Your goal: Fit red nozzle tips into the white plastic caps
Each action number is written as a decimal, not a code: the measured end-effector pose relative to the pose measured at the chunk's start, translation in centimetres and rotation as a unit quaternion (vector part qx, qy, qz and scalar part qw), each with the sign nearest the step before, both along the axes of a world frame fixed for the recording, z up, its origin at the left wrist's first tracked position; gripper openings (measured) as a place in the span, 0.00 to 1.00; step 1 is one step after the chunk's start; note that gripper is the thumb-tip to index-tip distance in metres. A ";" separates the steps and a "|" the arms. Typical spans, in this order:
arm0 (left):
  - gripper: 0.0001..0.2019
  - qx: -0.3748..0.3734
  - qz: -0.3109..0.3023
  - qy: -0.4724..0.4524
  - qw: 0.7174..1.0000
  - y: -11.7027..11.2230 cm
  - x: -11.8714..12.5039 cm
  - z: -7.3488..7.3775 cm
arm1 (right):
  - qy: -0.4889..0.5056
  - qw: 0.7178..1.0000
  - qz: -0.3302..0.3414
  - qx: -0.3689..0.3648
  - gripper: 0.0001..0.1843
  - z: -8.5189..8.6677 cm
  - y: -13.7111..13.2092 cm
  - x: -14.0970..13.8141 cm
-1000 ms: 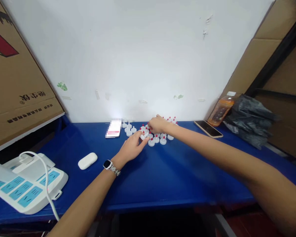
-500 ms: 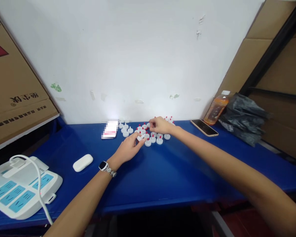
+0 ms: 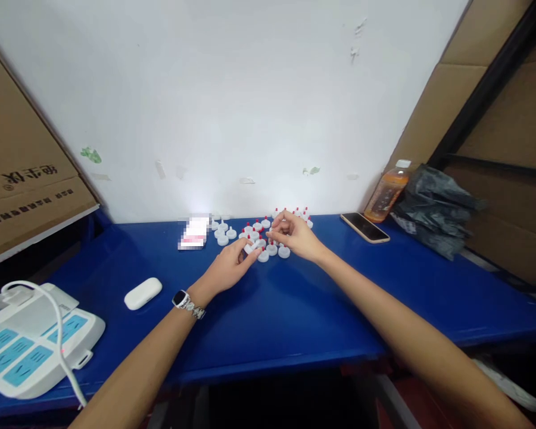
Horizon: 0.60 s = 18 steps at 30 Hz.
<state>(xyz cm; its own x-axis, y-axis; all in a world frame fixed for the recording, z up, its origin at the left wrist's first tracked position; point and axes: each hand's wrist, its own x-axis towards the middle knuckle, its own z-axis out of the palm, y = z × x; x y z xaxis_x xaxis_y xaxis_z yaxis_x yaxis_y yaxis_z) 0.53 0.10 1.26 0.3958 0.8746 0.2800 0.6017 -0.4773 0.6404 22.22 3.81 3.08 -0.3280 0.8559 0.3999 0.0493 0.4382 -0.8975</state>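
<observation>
My left hand point(image 3: 231, 263), a watch on its wrist, pinches a white nozzle cap point(image 3: 251, 247) between thumb and fingers. Just to the right, my right hand point(image 3: 297, 236) has its thumb and forefinger closed together; what they hold, if anything, is too small to make out. Around and behind both hands stand several white caps with red tips point(image 3: 284, 252), partly covered by the fingers. Left of these, several white caps without red tips point(image 3: 223, 239) form a small group near the wall.
A lit phone point(image 3: 193, 232) lies at the left, a white case point(image 3: 143, 294) nearer me. A power strip point(image 3: 83, 339) with a white cable fills the left corner. To the right are a dark phone point(image 3: 365, 227), an orange drink bottle point(image 3: 388, 192) and a black plastic bag point(image 3: 438, 208).
My right hand has come down and closer to my left hand, its fingers now nearer the held cap. My left hand keeps its grip. The whole view has shifted slightly.
</observation>
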 end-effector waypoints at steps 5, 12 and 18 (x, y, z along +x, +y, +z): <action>0.19 -0.004 -0.023 -0.001 1.000 -0.4 0.3 0.0 | 0.051 0.997 0.004 -0.060 0.19 -0.3 -1.0 0.0; 0.19 0.008 -0.017 0.063 0.998 -1.3 0.8 0.6 | 0.096 0.988 0.018 -0.116 0.19 -0.8 -2.0 -1.4; 0.18 0.019 -0.011 0.089 0.996 -1.3 0.6 0.3 | 0.082 0.992 0.021 -0.098 0.20 -1.3 -2.3 -2.2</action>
